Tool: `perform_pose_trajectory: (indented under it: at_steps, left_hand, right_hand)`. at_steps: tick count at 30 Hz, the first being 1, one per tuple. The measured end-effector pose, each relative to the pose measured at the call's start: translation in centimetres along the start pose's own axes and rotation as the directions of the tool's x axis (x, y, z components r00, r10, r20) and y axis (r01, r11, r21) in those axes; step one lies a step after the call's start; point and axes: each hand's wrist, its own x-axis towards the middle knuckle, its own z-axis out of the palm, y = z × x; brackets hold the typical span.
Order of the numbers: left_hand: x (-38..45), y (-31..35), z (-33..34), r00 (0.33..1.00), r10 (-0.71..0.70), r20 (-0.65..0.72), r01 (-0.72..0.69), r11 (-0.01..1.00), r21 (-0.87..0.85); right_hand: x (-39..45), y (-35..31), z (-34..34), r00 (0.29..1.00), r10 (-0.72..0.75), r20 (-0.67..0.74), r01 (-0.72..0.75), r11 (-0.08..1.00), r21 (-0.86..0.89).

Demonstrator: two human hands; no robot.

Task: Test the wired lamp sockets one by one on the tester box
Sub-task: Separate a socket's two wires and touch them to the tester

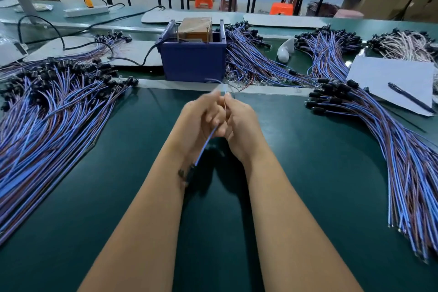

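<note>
While the left hand [201,116] pinches a wired socket's lead [206,142], the right hand [239,123] pinches its end.

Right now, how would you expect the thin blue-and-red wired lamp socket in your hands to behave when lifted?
Probably floppy: the blue-and-red wired lamp socket droops from the left hand and right hand, its black end hanging low. Likely light, since fingertips alone hold it. It may snag, as the piles of socket leads lie tangled.

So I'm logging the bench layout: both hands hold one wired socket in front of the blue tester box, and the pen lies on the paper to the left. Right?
Not quite. The head view shows the pen on the paper to the right, not the left. The rest holds: the left hand and right hand hold one wired socket before the tester box.
</note>
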Motion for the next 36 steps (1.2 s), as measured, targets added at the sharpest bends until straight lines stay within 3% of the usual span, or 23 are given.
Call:
perform_pose_trajectory:
  at_steps: [4,7,11,16,20,27,36]
  left_hand:
    - [-0.3,0.0,0.4,0.995,-0.098,0.014,0.092,0.967,0.236]
    - [-0.2,0.1,-0.1,0.983,-0.063,-0.174,0.119,0.937,0.330]
    - [0.5,-0.1,-1.1,0.892,0.031,-0.450,0.122,0.943,0.308]
    - [0.8,-0.9,-1.4,0.895,0.056,-0.443,0.111,0.934,0.341]
    - [0.7,-0.9,-1.2,0.888,0.056,-0.456,0.107,0.939,0.325]
    - [0.9,-1.1,-1.3,0.859,0.092,-0.503,0.084,0.945,0.317]
    - [0.6,-0.9,-2.1,0.755,0.281,-0.592,0.035,0.885,0.465]
  right_hand:
    - [-0.2,-0.5,-0.6,0.992,0.007,-0.123,-0.004,1.000,0.023]
    - [-0.1,-0.6,-1.1,0.974,-0.078,-0.211,0.084,0.996,0.021]
    - [-0.2,-0.3,-0.8,0.977,-0.122,-0.177,0.105,0.989,-0.107]
    - [-0.4,0.7,0.4,0.985,-0.163,-0.050,0.124,0.885,-0.448]
    - [-0.1,1.5,0.8,0.981,-0.193,-0.023,0.139,0.779,-0.612]
    - [-0.1,1.7,0.9,0.973,-0.226,-0.040,0.157,0.784,-0.601]
    - [0.0,1.4,0.2,0.926,-0.332,-0.179,0.173,0.796,-0.580]
